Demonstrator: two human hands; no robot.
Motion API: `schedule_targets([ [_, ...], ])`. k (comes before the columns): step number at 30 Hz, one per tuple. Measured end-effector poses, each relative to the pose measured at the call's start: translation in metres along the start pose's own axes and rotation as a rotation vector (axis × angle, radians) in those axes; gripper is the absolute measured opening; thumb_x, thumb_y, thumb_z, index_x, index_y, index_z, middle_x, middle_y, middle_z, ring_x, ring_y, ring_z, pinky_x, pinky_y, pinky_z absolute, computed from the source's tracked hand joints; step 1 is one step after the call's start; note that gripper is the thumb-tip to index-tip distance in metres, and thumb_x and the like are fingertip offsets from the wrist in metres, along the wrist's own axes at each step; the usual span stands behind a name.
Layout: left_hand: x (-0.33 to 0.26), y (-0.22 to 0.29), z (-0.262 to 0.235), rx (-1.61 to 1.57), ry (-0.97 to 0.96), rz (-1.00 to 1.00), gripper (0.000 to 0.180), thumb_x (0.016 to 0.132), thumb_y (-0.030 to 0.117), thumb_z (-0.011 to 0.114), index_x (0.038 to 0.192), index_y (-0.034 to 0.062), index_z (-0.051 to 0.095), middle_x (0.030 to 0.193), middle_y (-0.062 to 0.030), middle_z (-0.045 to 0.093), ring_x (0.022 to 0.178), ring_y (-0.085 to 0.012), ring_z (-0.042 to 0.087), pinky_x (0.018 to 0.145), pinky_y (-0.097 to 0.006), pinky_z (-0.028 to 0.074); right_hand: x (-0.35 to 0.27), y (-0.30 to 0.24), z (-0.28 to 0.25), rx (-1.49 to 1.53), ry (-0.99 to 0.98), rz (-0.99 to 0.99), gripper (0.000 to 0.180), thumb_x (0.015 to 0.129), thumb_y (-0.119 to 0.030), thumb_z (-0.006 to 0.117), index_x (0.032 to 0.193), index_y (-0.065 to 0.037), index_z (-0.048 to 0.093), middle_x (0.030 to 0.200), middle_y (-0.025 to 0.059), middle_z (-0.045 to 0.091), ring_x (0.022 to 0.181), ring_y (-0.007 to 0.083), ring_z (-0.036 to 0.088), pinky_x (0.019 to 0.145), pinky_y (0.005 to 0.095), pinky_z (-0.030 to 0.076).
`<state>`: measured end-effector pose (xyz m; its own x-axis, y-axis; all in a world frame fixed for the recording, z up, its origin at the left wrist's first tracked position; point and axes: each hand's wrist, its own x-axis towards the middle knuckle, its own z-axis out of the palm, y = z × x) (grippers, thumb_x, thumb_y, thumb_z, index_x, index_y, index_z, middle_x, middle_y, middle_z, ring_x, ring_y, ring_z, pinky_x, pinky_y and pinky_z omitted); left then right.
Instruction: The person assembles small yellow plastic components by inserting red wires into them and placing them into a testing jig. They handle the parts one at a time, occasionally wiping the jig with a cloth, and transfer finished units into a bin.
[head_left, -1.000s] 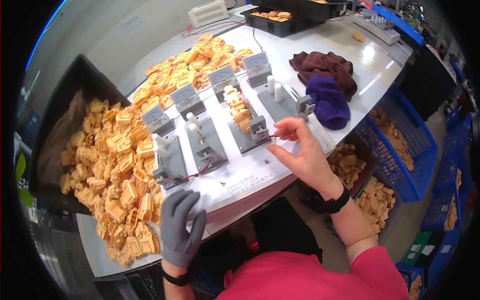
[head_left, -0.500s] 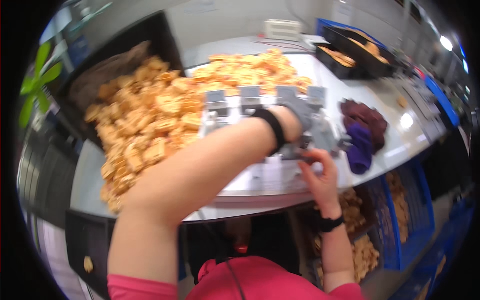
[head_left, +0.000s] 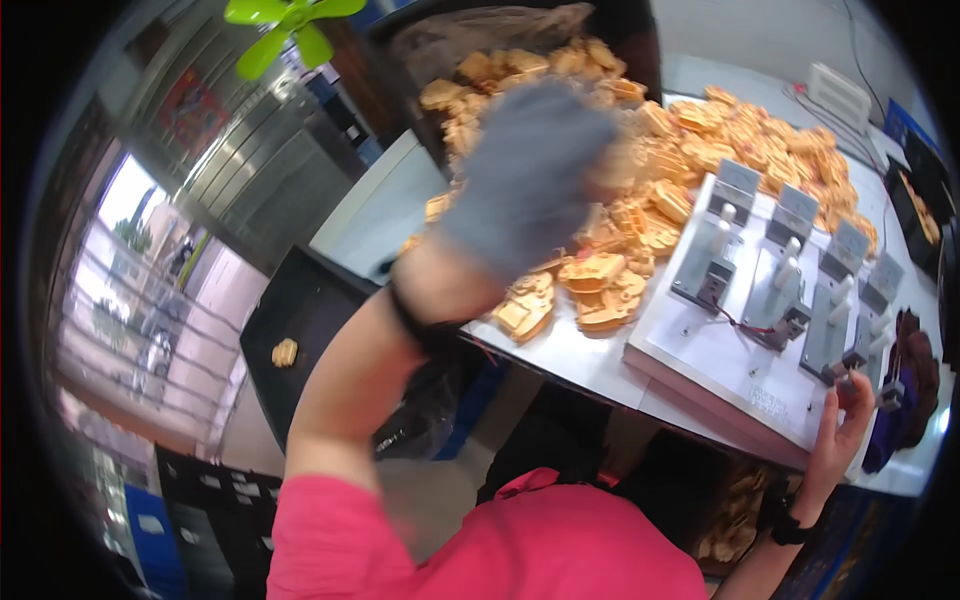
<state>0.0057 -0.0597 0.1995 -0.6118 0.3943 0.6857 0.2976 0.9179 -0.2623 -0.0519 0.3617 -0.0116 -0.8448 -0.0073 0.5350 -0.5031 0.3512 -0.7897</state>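
Observation:
My left hand (head_left: 530, 170), in a grey glove, is smeared by motion above a heap of yellow-orange moulded plastic parts (head_left: 525, 305); its fingers cannot be made out. To the right stands a white fixture board (head_left: 665, 345) with a row of grey metal stations, each with an upright plate and white pegs. At the front end of one station my bare right hand (head_left: 845, 430) has thumb and fingertips closed around a small grey block (head_left: 850, 360). Dark bands circle both wrists.
A black tray (head_left: 265, 320) at the left holds a single plastic part (head_left: 285, 352). Dark cloth with a purple piece (head_left: 885, 430) lies right of the board. A white box (head_left: 838, 95) and a black bin (head_left: 915, 215) stand behind. A green fan (head_left: 297, 18) is at far left.
My left hand has left the fixture stations and swung left over the heap of parts. My right hand stays at the fixture's front. The whole view has turned toward the left.

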Motion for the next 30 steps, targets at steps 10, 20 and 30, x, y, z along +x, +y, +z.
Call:
schedule_targets([
  [10, -0.362, -0.136, -0.098, 0.65, -0.746, -1.45, 0.069, 0.077, 0.031, 0.078, 0.139, 0.0171, 0.051, 0.137, -0.0171, 0.055, 0.126, -0.0378, 0.055, 0.106, -0.045, 0.046, 0.004, -0.016, 0.015, -0.025, -0.013, 0.017, 0.042, 0.095, -0.001, 0.06, 0.137, -0.003, 0.052, 0.125, 0.0065, 0.058, 0.105, 0.015, 0.053, 0.098, 0.0297, 0.041],
  [20, -0.117, -0.01, 0.09, -0.322, -0.571, -0.368, 0.055, 0.08, 0.034, 0.076, 0.127, 0.0101, 0.059, 0.119, -0.0144, 0.062, 0.113, -0.0356, 0.057, 0.1, -0.043, 0.046, 0.005, -0.022, 0.021, -0.108, 0.057, -0.024, 0.046, 0.094, -0.003, 0.064, 0.139, -0.006, 0.054, 0.118, 0.0033, 0.059, 0.098, 0.0127, 0.054, 0.092, 0.028, 0.043],
  [30, -0.126, -0.022, 0.117, -0.582, -0.374, -0.499, 0.043, 0.086, 0.016, 0.068, 0.128, 0.0125, 0.059, 0.114, -0.0101, 0.064, 0.102, -0.0234, 0.065, 0.092, -0.033, 0.052, -0.02, -0.063, 0.045, -0.262, 0.121, -0.263, 0.04, 0.091, -0.007, 0.066, 0.129, -0.003, 0.052, 0.129, 0.0138, 0.054, 0.119, 0.027, 0.052, 0.104, 0.0388, 0.039],
])
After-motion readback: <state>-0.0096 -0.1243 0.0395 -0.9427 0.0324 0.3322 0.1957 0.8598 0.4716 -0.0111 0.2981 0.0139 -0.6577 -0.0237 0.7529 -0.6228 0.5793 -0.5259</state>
